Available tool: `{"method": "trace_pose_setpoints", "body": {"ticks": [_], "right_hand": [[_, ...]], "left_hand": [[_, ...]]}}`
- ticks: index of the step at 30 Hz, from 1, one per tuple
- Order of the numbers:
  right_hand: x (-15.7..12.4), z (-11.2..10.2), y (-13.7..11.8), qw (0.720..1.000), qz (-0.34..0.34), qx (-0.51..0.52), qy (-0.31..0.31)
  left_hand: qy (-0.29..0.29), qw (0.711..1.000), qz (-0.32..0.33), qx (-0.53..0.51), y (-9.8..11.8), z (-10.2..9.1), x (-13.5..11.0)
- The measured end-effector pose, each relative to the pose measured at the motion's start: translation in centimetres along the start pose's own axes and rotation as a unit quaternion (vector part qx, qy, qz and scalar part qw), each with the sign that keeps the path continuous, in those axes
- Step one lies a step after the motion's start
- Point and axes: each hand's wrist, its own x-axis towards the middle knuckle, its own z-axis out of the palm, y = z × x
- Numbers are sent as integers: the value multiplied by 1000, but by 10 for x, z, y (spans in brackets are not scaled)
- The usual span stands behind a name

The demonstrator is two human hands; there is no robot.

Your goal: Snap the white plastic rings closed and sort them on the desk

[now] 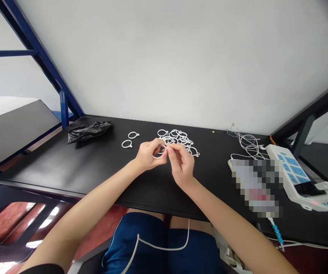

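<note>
Both my hands meet over the middle of a black table [66, 167]. My left hand [149, 155] pinches a white plastic ring [159, 154] between thumb and fingers. My right hand [182, 163] grips the same ring from the right side, fingers curled. Just behind them lies a heap of several white rings [181, 140]. Two single white rings [130, 139] lie apart to the left of the heap.
A crumpled black plastic bag [90, 130] sits at the back left. On the right are tangled white cables [248, 144], a blurred flat item [255, 186] and a white power strip with blue sockets [295, 175]. A blue steel frame [38, 53] rises at left.
</note>
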Motion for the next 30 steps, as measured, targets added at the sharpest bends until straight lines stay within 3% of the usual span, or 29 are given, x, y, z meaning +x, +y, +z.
{"method": "trace_pose_setpoints", "body": {"ticks": [30], "right_hand": [[0,-2,2,999,-25,-29,5]], "left_hand": [[-7,1000,-10,8,1,-1,-2]]}}
